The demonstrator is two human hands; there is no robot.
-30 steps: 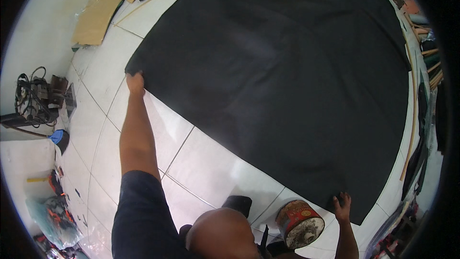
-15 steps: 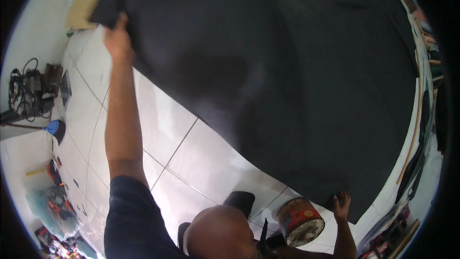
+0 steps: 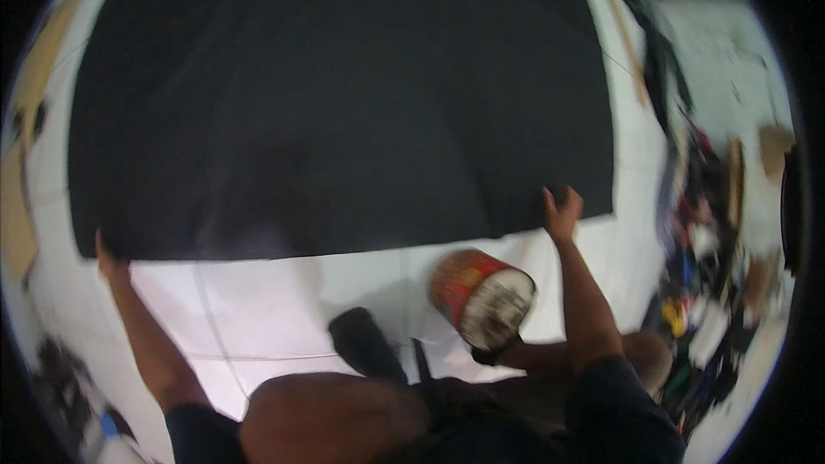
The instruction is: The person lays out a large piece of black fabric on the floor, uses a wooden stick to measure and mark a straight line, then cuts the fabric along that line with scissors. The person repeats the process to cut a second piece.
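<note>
A large black sheet [image 3: 344, 103], fabric-like and mostly smooth, stretches over the white tiled floor in front of me. My left hand [image 3: 112, 265] is closed on its near left corner. Along the same near edge, close to the right corner, my right hand [image 3: 564, 213] grips the sheet, with some fingers hidden by it. Between my arms, just below the sheet's edge, a red can [image 3: 455, 279] with a dirty whitish end lies tilted beside my foot.
Clutter [image 3: 700, 283] of mixed items runs along the wall on the right. A long thin wooden strip [image 3: 626, 30] lies beyond the sheet's right side. Tan boards [image 3: 43, 60] lean at the far left. My dark-shod foot [image 3: 365, 339] rests on the tiles.
My view has turned right, and the sheet's near edge now runs nearly level instead of slanting. My left hand has come nearer and lower; my right hand appears higher in view.
</note>
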